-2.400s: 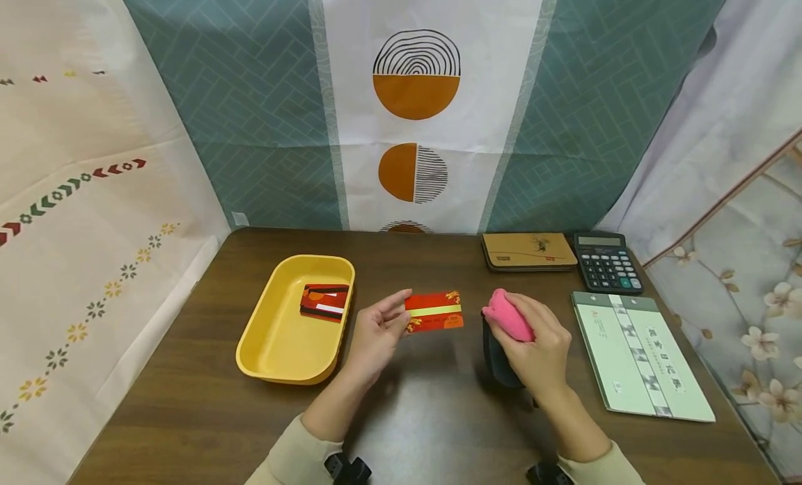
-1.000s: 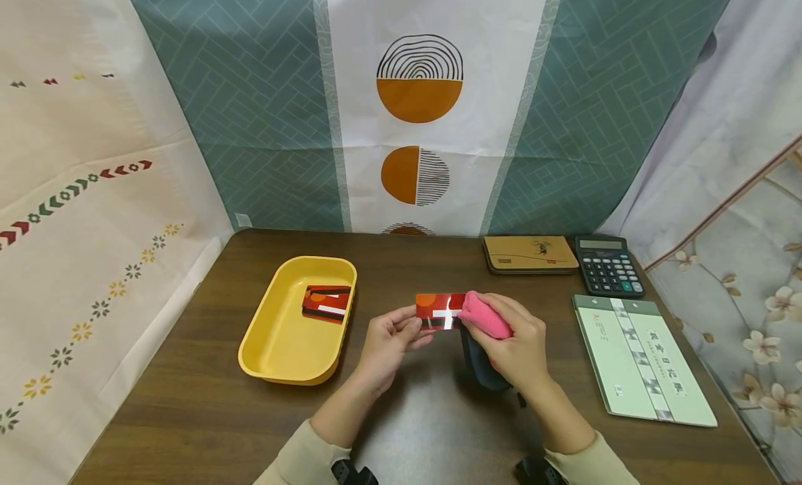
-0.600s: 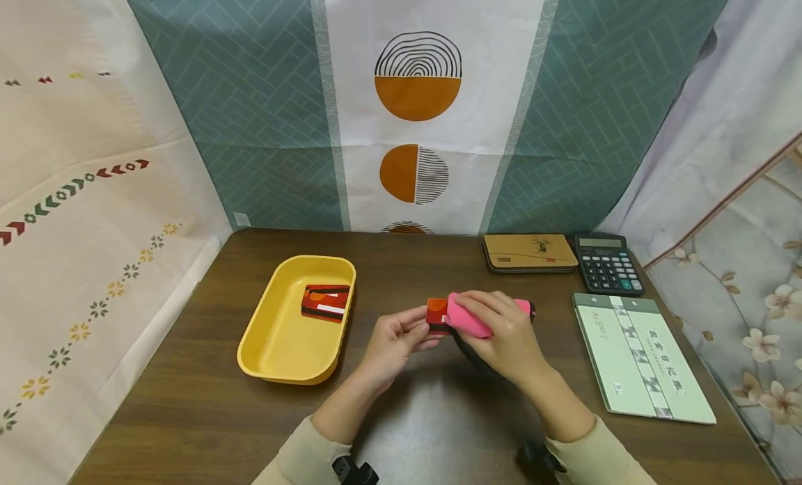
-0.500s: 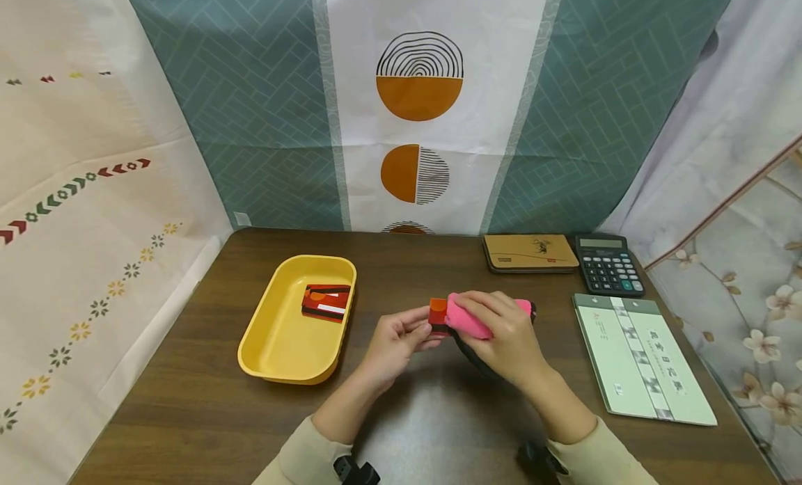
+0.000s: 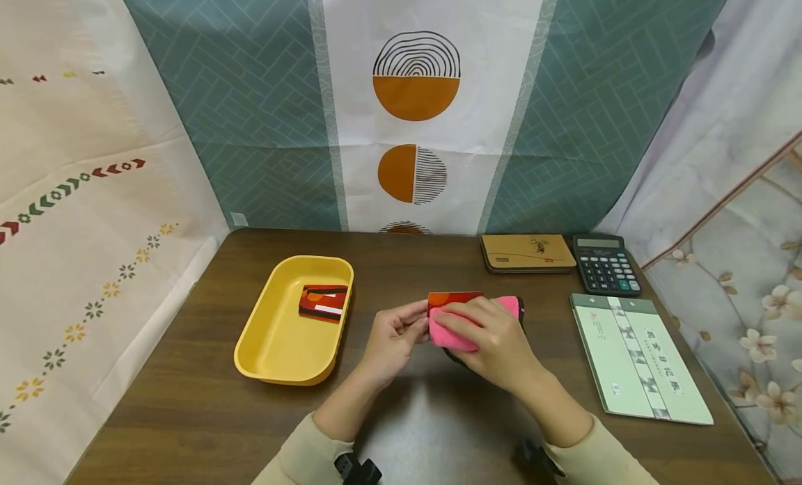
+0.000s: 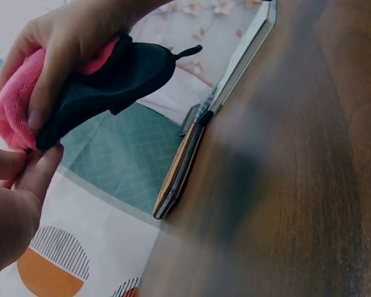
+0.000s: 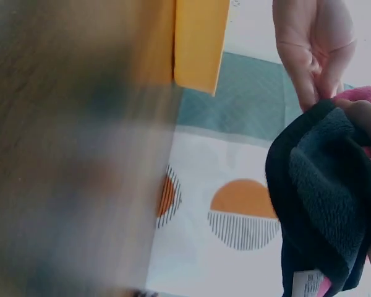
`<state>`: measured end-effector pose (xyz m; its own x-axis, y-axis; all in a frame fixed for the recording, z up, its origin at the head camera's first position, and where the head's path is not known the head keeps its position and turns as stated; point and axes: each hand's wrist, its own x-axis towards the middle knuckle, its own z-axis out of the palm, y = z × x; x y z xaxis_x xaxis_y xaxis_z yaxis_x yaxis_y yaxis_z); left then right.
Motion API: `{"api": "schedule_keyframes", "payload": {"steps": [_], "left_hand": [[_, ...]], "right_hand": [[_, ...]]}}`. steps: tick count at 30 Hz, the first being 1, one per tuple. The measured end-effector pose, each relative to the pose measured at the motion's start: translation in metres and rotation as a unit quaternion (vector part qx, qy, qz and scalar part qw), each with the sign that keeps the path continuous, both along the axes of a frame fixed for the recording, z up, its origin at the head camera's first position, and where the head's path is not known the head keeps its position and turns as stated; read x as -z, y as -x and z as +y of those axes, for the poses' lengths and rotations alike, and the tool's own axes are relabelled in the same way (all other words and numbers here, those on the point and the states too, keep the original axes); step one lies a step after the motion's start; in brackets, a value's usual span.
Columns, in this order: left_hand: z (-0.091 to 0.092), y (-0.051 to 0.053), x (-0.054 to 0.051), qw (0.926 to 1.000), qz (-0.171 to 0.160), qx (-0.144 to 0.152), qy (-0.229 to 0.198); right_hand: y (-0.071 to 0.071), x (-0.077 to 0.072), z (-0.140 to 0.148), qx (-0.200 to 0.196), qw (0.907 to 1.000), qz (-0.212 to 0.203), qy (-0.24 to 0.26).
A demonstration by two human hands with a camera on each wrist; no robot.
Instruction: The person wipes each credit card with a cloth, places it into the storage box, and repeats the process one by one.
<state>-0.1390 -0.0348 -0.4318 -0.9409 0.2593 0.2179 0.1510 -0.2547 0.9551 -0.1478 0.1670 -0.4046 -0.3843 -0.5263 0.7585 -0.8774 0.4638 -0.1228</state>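
Note:
My left hand (image 5: 390,340) pinches a red bank card (image 5: 452,297) by its left end, above the table. My right hand (image 5: 498,342) grips a cloth (image 5: 452,334), pink on one side and dark on the other, and presses it on the card's near face. Only the card's upper strip and left corner show past the cloth. The cloth's dark side (image 6: 111,80) hangs down in the left wrist view, and a white label (image 7: 307,283) shows on it in the right wrist view.
A yellow tray (image 5: 269,346) with several red cards (image 5: 323,302) in it stands on the left of the wooden table (image 5: 188,401). At the right lie a tan notebook (image 5: 528,252), a black calculator (image 5: 606,264) and a pale green book (image 5: 639,360). Curtains hang behind.
The card has been turned over, from its yellow-striped face to its other face. My right hand has come left and brought the cloth onto it, lately sliding further left and down.

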Motion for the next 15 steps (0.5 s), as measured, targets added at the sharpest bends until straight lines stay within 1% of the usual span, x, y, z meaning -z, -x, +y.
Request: {"api": "schedule_keyframes", "payload": {"steps": [2, 4, 7, 9, 11, 15], "left_hand": [[-0.002, 0.001, -0.002, 0.9999, -0.010, 0.000, -0.012], [-0.004, 0.001, -0.005, 0.9995, -0.018, -0.003, -0.024], [-0.006, 0.002, -0.008, 0.9986, -0.029, -0.021, -0.039], [-0.007, 0.002, -0.008, 0.9983, -0.033, -0.025, -0.042], [-0.007, 0.003, -0.009, 0.9983, -0.036, -0.020, -0.040], [-0.007, 0.005, -0.010, 0.9985, -0.042, -0.008, -0.034]], "right_hand": [[0.001, 0.001, 0.002, 0.012, 0.9996, 0.013, 0.021], [0.003, 0.000, 0.005, 0.041, 0.9972, 0.022, 0.058], [0.004, 0.000, 0.007, 0.090, 0.9889, 0.030, 0.115], [0.003, 0.002, 0.005, 0.113, 0.9840, 0.027, 0.135], [0.000, 0.006, 0.000, 0.113, 0.9831, 0.025, 0.141], [-0.004, 0.011, -0.008, 0.096, 0.9864, 0.029, 0.130]]}}
